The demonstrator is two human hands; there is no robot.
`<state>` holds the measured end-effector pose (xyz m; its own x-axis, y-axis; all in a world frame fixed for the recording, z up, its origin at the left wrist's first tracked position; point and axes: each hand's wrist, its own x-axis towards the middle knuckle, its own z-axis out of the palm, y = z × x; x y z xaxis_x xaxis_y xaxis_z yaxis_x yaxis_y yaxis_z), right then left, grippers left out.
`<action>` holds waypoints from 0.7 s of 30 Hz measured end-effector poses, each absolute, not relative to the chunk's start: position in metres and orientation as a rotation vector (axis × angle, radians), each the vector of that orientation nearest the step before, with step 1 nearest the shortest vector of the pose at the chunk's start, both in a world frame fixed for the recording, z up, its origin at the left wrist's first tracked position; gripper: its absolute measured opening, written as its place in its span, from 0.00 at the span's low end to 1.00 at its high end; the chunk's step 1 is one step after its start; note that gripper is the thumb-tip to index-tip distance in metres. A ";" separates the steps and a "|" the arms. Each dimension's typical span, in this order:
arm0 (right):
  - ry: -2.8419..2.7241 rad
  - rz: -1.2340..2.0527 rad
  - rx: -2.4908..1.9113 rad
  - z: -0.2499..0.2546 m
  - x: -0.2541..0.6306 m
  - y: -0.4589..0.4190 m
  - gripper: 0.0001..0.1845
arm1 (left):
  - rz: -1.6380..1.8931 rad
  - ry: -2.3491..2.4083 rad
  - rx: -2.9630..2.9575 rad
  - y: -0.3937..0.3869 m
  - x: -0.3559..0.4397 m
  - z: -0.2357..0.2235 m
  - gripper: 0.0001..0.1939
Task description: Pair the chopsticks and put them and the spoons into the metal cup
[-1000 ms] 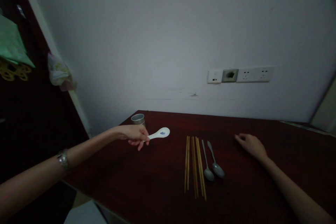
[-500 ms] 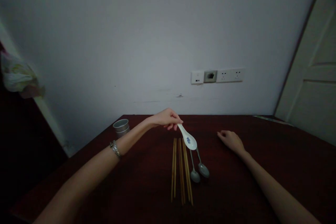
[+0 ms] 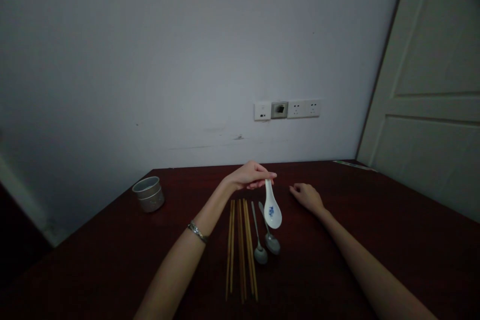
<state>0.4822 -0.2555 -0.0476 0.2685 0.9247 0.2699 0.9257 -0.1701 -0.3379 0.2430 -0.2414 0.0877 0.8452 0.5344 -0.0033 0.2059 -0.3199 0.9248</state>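
My left hand (image 3: 253, 175) pinches the handle end of a white ceramic soup spoon (image 3: 273, 214) with a blue mark in its bowl. The soup spoon hangs bowl-down, overlapping the handle of the right metal spoon (image 3: 272, 244) in view; whether it touches is unclear. A second metal spoon (image 3: 260, 255) lies just left of that one. Several wooden chopsticks (image 3: 240, 250) lie in rows to the left of the metal spoons. Resting on the table, my right hand (image 3: 308, 197) holds nothing, its fingers loosely bent and pointing left.
A grey metal cup (image 3: 149, 194) stands at the table's far left. The dark red table (image 3: 322, 275) meets a wall with a row of sockets (image 3: 287, 109). A thin flat strip (image 3: 354, 165) lies at the back right edge, near a pale door (image 3: 427, 145).
My left hand has carried the soup spoon rightwards, from over the chopstick ends to over the right metal spoon. The view has turned right. My right hand stays resting on the table.
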 end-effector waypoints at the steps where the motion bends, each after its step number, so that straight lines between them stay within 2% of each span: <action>1: -1.674 -0.001 -2.122 -0.047 0.482 -0.255 0.21 | 0.355 0.557 1.903 -0.240 0.244 0.085 0.19; 11: -1.627 0.033 -2.088 -0.048 0.483 -0.255 0.22 | 0.372 0.631 1.896 -0.233 0.242 0.075 0.19; 16: -1.596 0.424 -1.728 -0.035 0.472 -0.250 0.25 | 0.406 0.668 1.890 -0.230 0.234 0.079 0.19; 21: -1.523 0.799 -1.357 0.008 0.435 -0.255 0.19 | 0.492 0.665 1.870 -0.222 0.220 0.083 0.18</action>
<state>0.4352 -0.2550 0.0078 0.0255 0.9777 0.2086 0.3837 0.1831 -0.9051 0.2200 -0.2222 0.0833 0.7615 0.6475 0.0308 0.2194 -0.3021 0.9277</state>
